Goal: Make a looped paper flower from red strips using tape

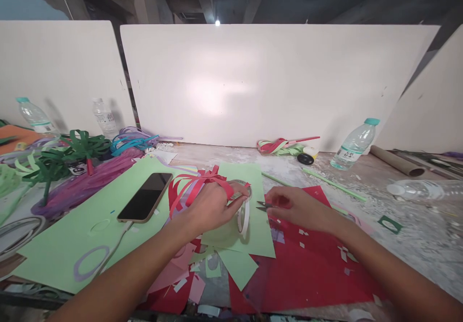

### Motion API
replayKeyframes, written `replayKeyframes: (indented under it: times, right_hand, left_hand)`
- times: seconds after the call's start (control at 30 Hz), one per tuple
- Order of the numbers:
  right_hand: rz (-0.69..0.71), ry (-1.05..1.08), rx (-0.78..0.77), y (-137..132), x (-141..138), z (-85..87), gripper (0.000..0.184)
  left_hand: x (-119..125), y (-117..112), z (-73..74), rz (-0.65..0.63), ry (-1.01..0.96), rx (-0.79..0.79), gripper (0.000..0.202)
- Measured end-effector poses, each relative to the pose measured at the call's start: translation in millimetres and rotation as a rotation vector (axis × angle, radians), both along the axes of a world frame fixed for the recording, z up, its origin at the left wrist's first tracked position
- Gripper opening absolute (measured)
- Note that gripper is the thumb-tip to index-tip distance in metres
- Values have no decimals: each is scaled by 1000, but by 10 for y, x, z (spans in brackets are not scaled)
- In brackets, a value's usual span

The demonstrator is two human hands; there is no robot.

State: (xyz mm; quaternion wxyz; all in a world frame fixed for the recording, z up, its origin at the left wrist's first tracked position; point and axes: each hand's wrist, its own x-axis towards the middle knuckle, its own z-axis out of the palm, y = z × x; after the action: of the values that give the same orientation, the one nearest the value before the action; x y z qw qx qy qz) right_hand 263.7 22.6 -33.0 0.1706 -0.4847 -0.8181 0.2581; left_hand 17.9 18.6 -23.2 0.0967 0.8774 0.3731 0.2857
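My left hand (213,205) is closed around a bundle of looped red paper strips (191,185) and pinches a roll of white tape (243,214) that stands on edge over a light green sheet (249,230). My right hand (294,207) is closed on small scissors (265,206), their blades pointing left toward the tape roll, a short gap apart. Both hands hover above the green sheet and a red paper sheet (311,274).
A black phone (145,197) on a cable lies on a larger green sheet (65,245) at left. Purple, green and blue paper curls (87,167) pile up far left. Water bottles (354,143) (423,190), a cardboard tube (396,160) and white partition boards (275,81) stand behind.
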Motion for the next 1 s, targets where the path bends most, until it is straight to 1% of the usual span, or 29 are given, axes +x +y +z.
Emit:
replayKeyframes:
  times: [0.03, 0.1, 0.2, 0.27, 0.37, 0.43, 0.57, 0.73, 0.87, 1.0]
  right_hand:
    - [3, -89, -1, 32, 68, -10, 17]
    - [-33, -215, 9, 74, 154, -39, 17]
    - [-108, -309, 36, 95, 184, -79, 22]
    - [-92, -340, 57, 99, 184, -101, 24]
    - [-22, -355, 106, 109, 199, -145, 25]
    - [-1, -348, 138, 117, 209, -183, 22]
    - [-53, -331, 161, 123, 180, -221, 17]
    - [-84, -287, 111, 105, 143, -154, 18]
    - [-13, -287, 52, 97, 176, -132, 27]
    - [14, -264, 11, 102, 172, -173, 22]
  left_hand:
    - [0, 1, -5, 4, -19, -7, 23]
    - [1, 4, -15, 7, -55, -23, 23]
    - [6, 10, -24, 31, -88, -60, 24]
    - [10, 13, -22, 62, -89, -86, 24]
    - [12, 17, -10, 96, -88, -125, 24]
    - [6, 23, -2, 124, -83, -159, 26]
    - [-14, 45, 1, 165, -94, -214, 30]
    - [-14, 68, -1, 149, -149, -270, 28]
    - [-6, 80, -18, 105, -189, -279, 26]
    - [-15, 89, -25, 141, -159, -289, 27]
